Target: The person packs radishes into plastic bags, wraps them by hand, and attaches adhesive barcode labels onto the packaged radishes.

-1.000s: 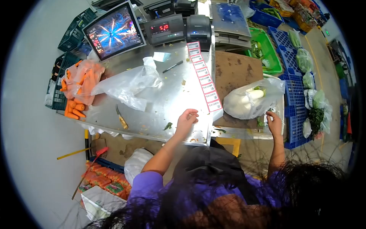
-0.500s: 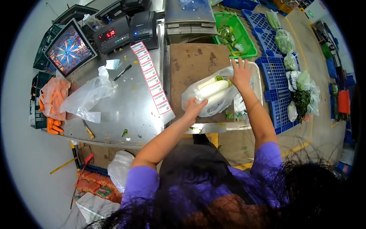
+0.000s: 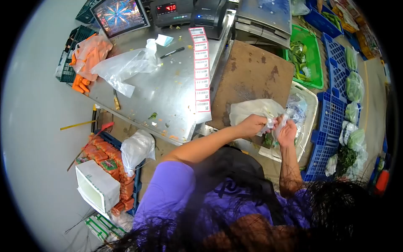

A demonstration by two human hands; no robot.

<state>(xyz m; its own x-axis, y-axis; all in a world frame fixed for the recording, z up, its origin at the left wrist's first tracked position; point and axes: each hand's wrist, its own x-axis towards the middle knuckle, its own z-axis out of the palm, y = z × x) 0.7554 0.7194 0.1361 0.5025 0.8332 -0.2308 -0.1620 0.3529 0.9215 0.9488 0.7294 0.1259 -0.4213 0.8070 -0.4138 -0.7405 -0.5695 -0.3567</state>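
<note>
A clear plastic bag (image 3: pixel 252 108) of white radishes lies on the brown board (image 3: pixel 252 71), its contents now only a pale shape through the film. At the near right end of the bag, its mouth is bunched up between my hands. My left hand (image 3: pixel 254 125) is closed on the gathered plastic. Close beside it, my right hand (image 3: pixel 287 133) has its palm turned up and its fingers curled round another part of the bag's mouth. Whether the plastic is knotted I cannot make out.
Left of the board, a strip of printed labels (image 3: pixel 201 73) lies on the steel table (image 3: pixel 168 92), with a pen (image 3: pixel 172 52), a loose plastic bag (image 3: pixel 126 67) and bagged carrots (image 3: pixel 90 56). A white crate (image 3: pixel 311 113) and a green crate (image 3: pixel 317 63) stand to the right.
Both hands have come together at the bag's near end and bunched its mouth. My right hand, spread out before, is now curled on the plastic. The view has turned and shifted left.
</note>
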